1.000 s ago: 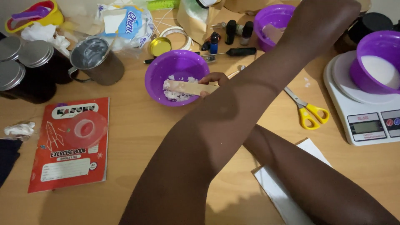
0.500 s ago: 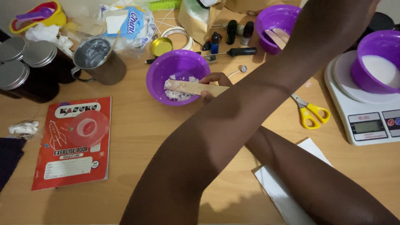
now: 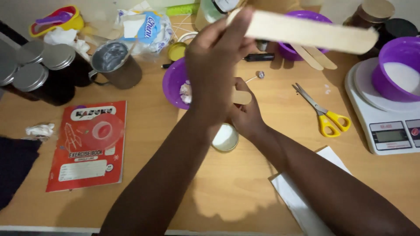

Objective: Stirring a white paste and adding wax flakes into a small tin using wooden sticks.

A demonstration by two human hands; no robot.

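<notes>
the left hand (image 3: 214, 70) is raised above the wooden table (image 3: 175, 175), its fingers closed around one end of a long flat wooden stick (image 3: 306, 31) that reaches out to the right over the far purple bowl (image 3: 291, 50), where two more sticks (image 3: 313, 57) lean on the rim. the right hand (image 3: 245, 116) sits lower, partly hidden behind the left wrist, its fingers curled around a shorter wooden stick (image 3: 242, 97) whose rounded end shows just right of the left wrist. this hand is beside the near purple bowl (image 3: 173, 83), which holds something white, and a small round tin (image 3: 225, 139) with white filling lies just below it. yellow-handled scissors (image 3: 323, 111) lie to the right, and a white scale (image 3: 385, 126) carries a third purple bowl (image 3: 400, 70) of white powder. a red exercise book (image 3: 87, 146) lies to the left, near a metal mug (image 3: 116, 65) and dark jars with metal lids (image 3: 39, 74)
</notes>
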